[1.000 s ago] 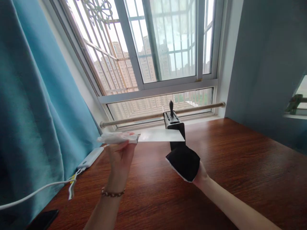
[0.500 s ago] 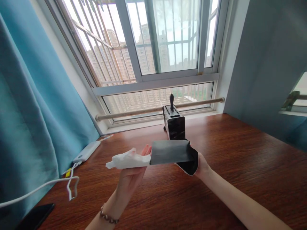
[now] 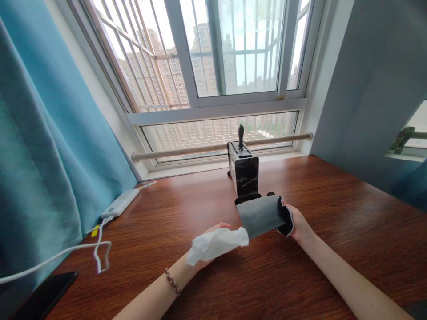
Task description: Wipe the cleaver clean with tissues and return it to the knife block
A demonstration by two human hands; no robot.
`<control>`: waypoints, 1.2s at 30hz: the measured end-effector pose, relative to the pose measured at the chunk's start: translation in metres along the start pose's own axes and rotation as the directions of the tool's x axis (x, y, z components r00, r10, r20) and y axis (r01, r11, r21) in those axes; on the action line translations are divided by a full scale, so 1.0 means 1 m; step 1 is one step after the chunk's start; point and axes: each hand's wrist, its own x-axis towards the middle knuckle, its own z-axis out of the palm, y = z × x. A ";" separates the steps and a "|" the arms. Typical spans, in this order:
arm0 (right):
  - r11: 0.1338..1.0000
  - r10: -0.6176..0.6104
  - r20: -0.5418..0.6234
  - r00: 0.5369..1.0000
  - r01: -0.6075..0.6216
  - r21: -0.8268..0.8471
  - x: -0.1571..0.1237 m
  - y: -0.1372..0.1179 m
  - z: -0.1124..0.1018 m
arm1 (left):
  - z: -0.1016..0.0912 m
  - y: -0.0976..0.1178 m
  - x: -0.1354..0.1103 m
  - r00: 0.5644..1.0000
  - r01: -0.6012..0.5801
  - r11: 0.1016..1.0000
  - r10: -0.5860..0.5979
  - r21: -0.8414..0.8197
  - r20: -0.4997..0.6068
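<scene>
My right hand [image 3: 296,220] is closed around a crumpled black cloth [image 3: 286,222] with a pale edge, at the handle end of a kitchen cleaver. The cleaver's wide grey blade [image 3: 260,215] points left, tilted, above the table; its handle is hidden. In my left hand [image 3: 205,262] lies a crumpled white tissue [image 3: 216,244], which reaches the blade's left end. The tissue covers most of the left fingers. Just behind the blade stands a black knife block [image 3: 247,178] with one dark-handled tool [image 3: 240,135] upright in it.
The brown wooden table [image 3: 167,222] runs up to the window sill. A white power strip [image 3: 122,202] with white cables [image 3: 60,255] lies at the left, near the blue curtain [image 3: 40,111]. At the lower left is a flat black object [image 3: 46,293]. A rail [image 3: 187,152] crosses the window.
Both hands have shifted right with the cleaver, and its blade has tilted. The tissue hand has turned and moved lower; the tissue now covers more of it.
</scene>
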 end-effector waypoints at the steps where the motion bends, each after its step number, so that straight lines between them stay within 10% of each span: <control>1: 1.000 -0.010 0.008 1.000 0.010 0.003 0.001 0.000 -0.001 | 0.002 0.003 0.005 0.985 0.114 0.993 -0.114 0.008 0.133; 7: 0.995 -0.050 -0.029 0.998 0.047 -0.090 0.003 0.007 -0.003 | 0.010 0.009 0.009 0.766 0.325 0.919 -0.393 0.222 0.509; 22: 0.958 -0.208 -0.212 0.955 0.155 -0.241 0.003 0.014 -0.008 | 0.013 0.000 -0.007 0.860 0.309 0.771 -0.477 0.557 0.183; 30: 0.990 -0.027 -0.097 0.995 0.013 -0.143 -0.009 0.014 0.009 | 0.012 -0.007 -0.008 0.884 0.318 0.821 -0.438 0.474 0.165; 36: 0.962 -0.223 -0.253 0.941 0.169 -0.216 -0.004 0.018 0.004 | 0.015 -0.003 -0.004 0.869 0.304 0.809 -0.452 0.503 0.201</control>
